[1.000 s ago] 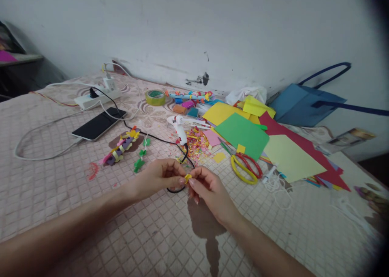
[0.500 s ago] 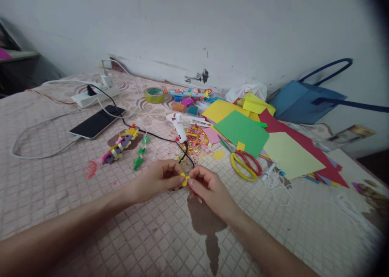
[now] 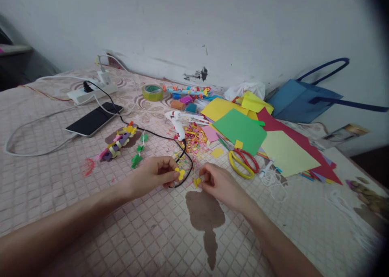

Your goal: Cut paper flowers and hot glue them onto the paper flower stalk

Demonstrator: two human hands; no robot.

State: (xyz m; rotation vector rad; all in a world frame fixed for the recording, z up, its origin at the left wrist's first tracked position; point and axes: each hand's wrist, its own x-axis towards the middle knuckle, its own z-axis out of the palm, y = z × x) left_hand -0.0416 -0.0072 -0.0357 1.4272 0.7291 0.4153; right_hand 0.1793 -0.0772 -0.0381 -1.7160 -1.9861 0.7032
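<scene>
A small yellow paper flower (image 3: 180,173) is pinched between the thumb and fingers of my left hand (image 3: 159,172). My right hand (image 3: 219,185) is closed, its fingertips at a second small yellow paper piece (image 3: 197,182); whether that piece touches the table is hard to tell. A black cord (image 3: 190,169) loops behind and between the hands. It runs to a white glue gun (image 3: 178,125), which lies just beyond them among colourful paper scraps (image 3: 196,139). Left of my left hand are green paper flowers on a white string (image 3: 139,149) and a purple-and-yellow decorated strip (image 3: 117,144).
Scissors (image 3: 243,163) with red and yellow handles lie to the right, beside green paper (image 3: 240,129) and other coloured sheets. A phone (image 3: 94,119), a power strip (image 3: 91,93) and a tape roll (image 3: 152,93) are at the back left. A blue bag (image 3: 304,100) leans against the wall.
My hands have moved apart, the right one shifting right. The yellow flower that was between both hands stays in my left fingers, and a second yellow piece now shows at my right fingertips.
</scene>
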